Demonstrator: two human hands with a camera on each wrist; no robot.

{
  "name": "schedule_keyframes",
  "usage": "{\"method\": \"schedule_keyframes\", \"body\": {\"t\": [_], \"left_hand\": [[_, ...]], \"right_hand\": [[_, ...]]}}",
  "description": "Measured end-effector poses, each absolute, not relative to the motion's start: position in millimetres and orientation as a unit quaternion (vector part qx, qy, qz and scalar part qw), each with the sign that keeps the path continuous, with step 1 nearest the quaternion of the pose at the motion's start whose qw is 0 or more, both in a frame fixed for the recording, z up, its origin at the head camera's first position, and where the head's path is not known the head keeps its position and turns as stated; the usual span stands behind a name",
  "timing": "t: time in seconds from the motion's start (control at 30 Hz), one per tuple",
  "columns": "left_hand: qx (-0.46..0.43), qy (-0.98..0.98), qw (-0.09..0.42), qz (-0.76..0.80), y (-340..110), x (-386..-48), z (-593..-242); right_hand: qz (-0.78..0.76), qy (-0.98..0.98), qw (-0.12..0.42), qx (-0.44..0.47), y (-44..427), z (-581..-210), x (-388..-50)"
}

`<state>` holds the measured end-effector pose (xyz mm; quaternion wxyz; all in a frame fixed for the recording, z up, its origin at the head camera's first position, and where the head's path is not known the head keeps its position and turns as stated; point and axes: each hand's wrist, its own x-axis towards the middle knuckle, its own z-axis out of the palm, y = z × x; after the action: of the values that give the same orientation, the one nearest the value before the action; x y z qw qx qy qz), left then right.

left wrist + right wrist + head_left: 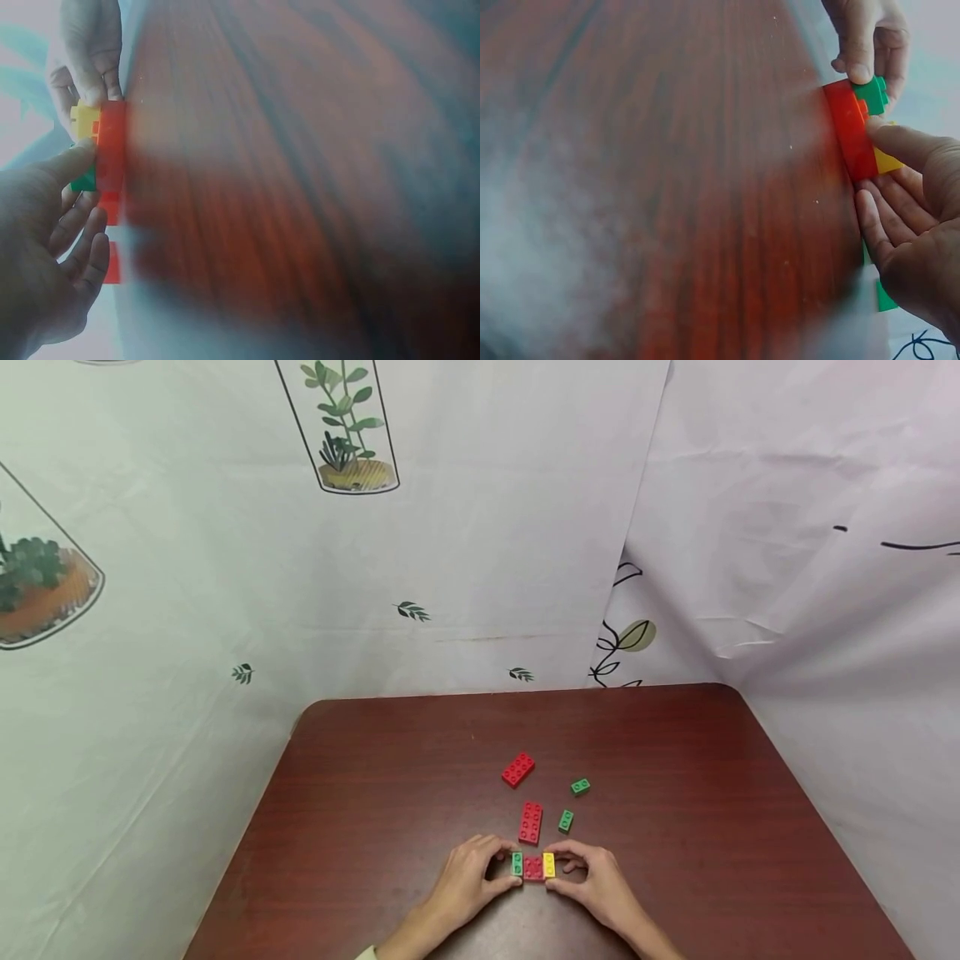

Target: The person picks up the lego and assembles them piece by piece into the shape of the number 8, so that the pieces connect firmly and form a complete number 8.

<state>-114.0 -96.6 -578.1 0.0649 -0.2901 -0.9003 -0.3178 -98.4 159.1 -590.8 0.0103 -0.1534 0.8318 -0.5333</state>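
Note:
Near the front of the table lies a red toy brick [533, 869] with its middle studs showing. On top of its left end sits a small green brick [517, 863], and a yellow brick [550, 865] sits on its right end. My left hand [467, 878] pinches the green brick between thumb and fingers. Thumb and fingers of my right hand [597, 883] pinch the yellow one. From the side, the left wrist view shows the long red brick [112, 139] flat on the table under both; how firmly they are pressed down is unclear.
Just behind the hands lies a red brick [530, 823], with a second red brick [518, 770] farther back. To their right are two small green bricks, a nearer green brick [566, 821] and a farther green brick [581, 787]. A patterned cloth [487, 543] hangs behind the brown table [360, 793].

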Motion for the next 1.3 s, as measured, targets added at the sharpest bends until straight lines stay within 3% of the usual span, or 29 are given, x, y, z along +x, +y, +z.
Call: {"method": "schedule_keyframes", "body": {"t": [0.57,0.9,1.3], "left_hand": [[-0.283,-0.893,0.075,-0.342,-103.9,-124.2,-575.0],[-0.215,-0.914,0.09,-0.334,-110.9,-162.0,-565.7],[-0.114,-0.911,0.067,-0.39,-100.4,-206.8,-576.6]], "right_hand": [[-0.524,0.839,-0.002,-0.145,157.1,-587.3,-97.5],[-0.52,0.845,0.0,-0.127,152.7,-587.9,-100.4],[-0.515,0.848,-0.022,-0.127,150.0,-588.2,-103.5]]}}
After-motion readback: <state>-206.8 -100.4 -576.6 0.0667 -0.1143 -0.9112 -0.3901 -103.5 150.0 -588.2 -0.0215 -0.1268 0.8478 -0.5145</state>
